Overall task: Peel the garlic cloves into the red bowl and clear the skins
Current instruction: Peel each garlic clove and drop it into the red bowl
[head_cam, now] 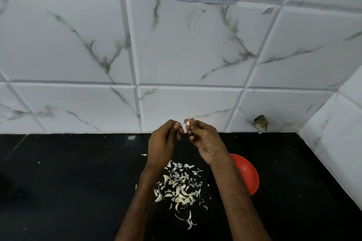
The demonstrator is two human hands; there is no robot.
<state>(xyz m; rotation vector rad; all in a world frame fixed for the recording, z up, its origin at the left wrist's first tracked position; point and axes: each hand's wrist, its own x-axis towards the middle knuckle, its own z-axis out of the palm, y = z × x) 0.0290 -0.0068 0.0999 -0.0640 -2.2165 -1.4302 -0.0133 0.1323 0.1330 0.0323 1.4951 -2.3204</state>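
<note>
- Nearest, at about 6 o'clock in the view, a pile of skins (179, 188) lies on the black counter (78, 172). It sits right under the hands, so I think the peeled bits just drop there.
- Some fatter pieces in the pile could be cloves that are not peeled yet, but I cannot tell.
- The red bowl (247, 174) sits on the counter at 3 o'clock from the pile, just beside it. It is close, so a clean clove has only a short way to go.
- The right forearm (231, 191) covers the left part of the bowl, so what is inside is hidden.
- Higher up and farther away, both hands are held in the air above the counter, close together.
- The right hand (203, 139) has its grip closed on a garlic clove (188, 123), pinched at the fingertips. A thin tail of skin sticks up from it at 12 o'clock.
- The left hand (161, 143) is at 9 o'clock from the clove. Its fingers are curled and its grip seems to pinch a small bit of skin (177, 123), as if pulling it off.
- The clove looks nearly clean. I think it goes into the bowl next, and the arm must swing down to 4 o'clock.
- A loose skin (144, 154) lies apart from the pile at 10 o'clock, with tiny specks around. These need sweeping up too.
- Farthest away is the white tiled wall (78, 45). It has a dark chipped hole (261, 121) at 3 o'clock from the hands.
</note>
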